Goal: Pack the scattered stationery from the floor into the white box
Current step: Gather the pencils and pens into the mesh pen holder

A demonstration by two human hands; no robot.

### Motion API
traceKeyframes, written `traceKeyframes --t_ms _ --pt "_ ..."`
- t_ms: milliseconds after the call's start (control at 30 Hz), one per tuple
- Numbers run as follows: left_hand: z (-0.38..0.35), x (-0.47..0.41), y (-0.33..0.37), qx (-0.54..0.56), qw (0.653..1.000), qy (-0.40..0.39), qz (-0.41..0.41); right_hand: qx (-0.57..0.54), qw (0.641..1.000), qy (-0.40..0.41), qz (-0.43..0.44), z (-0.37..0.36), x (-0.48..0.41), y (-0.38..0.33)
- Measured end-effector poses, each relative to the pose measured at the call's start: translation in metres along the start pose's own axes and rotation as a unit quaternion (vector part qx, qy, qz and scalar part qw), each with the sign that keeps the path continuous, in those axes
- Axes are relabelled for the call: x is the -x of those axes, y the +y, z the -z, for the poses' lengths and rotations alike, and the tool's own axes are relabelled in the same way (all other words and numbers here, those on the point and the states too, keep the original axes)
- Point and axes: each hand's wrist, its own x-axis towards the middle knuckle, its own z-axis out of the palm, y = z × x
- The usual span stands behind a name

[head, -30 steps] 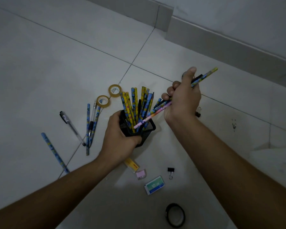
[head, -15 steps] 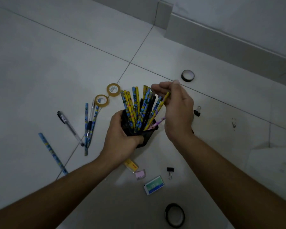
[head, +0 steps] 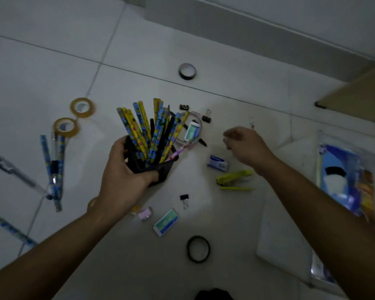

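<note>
My left hand (head: pixel 126 180) grips a black mesh pen holder (head: pixel 160 167), tilted and packed with several blue and yellow pencils (head: pixel 147 133). My right hand (head: pixel 245 146) hovers to the right of it, fingers loosely curled, holding nothing. Beneath that hand lie a small blue box (head: pixel 217 163) and a yellow stapler (head: pixel 234 180). The white box (head: pixel 286 234) sits at the right, partly behind my right arm, with a blue packet (head: pixel 342 176) at its far side.
Two yellow tape rolls (head: pixel 74 118), loose pencils (head: pixel 54 167) and a pen (head: pixel 15 172) lie at the left. A black tape roll (head: pixel 187 71) sits far, another (head: pixel 198 249) near. Binder clips (head: pixel 184 200), a green card (head: pixel 166 221) and erasers (head: pixel 145 213) lie below the holder.
My right hand let go of the pencils it was putting into the holder and moved right and away, now holding nothing. The view swung right, showing the white box.
</note>
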Motion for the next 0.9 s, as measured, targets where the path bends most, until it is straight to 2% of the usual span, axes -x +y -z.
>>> traceKeyframes --t_ms 133,200,267,333,400,500,767,833,900 --pt "-0.014 0.004 -0.002 -0.008 1.0 -0.023 0.001 0.213 0.969 -0.121 0.028 0.004 0.011 0.04" --pt "-0.019 0.005 -0.001 -0.009 0.999 -0.034 0.004 0.297 0.944 -0.14 0.035 0.005 0.013 0.051" --pt "-0.023 0.004 0.0 -0.009 0.999 -0.042 0.005 0.338 0.933 -0.12 0.04 0.003 0.014 0.06" --pt "-0.024 0.003 0.001 -0.006 0.999 -0.045 0.003 0.286 0.956 -0.053 0.043 -0.002 0.014 0.062" --pt "-0.024 0.001 0.0 -0.004 0.999 -0.039 0.0 0.221 0.972 0.009 0.081 -0.011 0.009 0.056" --pt "-0.024 0.0 0.0 -0.007 1.0 -0.026 -0.005 0.124 0.982 0.024 0.143 -0.028 -0.003 0.034" --pt "-0.012 0.0 -0.003 -0.007 1.0 -0.01 -0.005 0.218 0.952 0.063 0.206 -0.064 -0.03 -0.003" --pt "-0.008 -0.002 -0.006 -0.005 1.0 -0.001 -0.003 0.186 0.962 0.059 0.193 -0.066 -0.029 -0.001" --pt "-0.005 -0.004 -0.005 0.003 1.0 0.01 0.0 0.12 0.979 0.077 0.145 -0.064 -0.028 0.002"
